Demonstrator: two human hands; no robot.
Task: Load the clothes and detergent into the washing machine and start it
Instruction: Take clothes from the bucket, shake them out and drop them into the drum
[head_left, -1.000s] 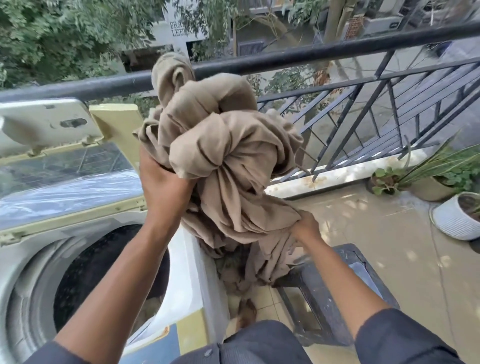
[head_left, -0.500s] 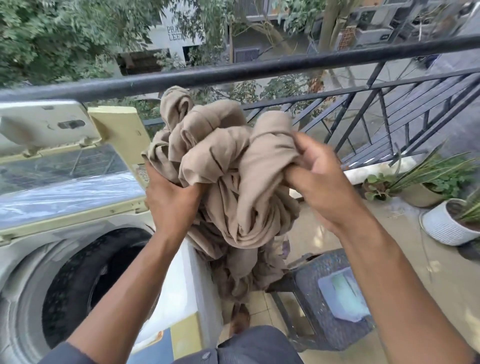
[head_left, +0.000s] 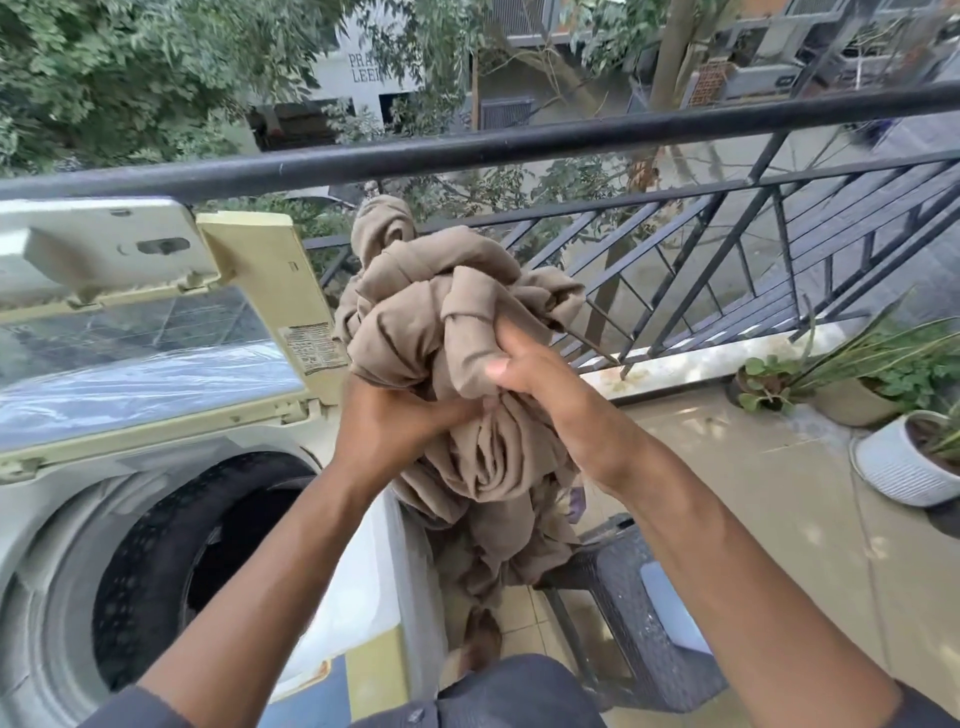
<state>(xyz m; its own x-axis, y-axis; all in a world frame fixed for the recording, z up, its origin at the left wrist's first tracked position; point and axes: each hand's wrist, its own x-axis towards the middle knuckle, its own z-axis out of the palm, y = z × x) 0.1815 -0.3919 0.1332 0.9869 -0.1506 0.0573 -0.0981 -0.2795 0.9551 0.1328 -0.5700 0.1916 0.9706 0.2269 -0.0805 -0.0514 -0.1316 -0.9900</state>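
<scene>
beside the washing machine (head_left: 395, 561), left hand (head_left: 395, 421) and right hand (head_left: 561, 405) grip bunched tan cloth (head_left: 457, 322); its hanging tail could snag outside the drum (head_left: 208, 561).

Left hand (head_left: 400, 426), right hand (head_left: 561, 405) raised, fingers curled, gripping.

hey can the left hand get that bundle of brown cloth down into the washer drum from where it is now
Probably yes. The lid stands raised, the drum opening gapes just below the left hand, and nothing lies between. Both hands grip the brown cloth, whose tail hangs outside the machine.
</scene>
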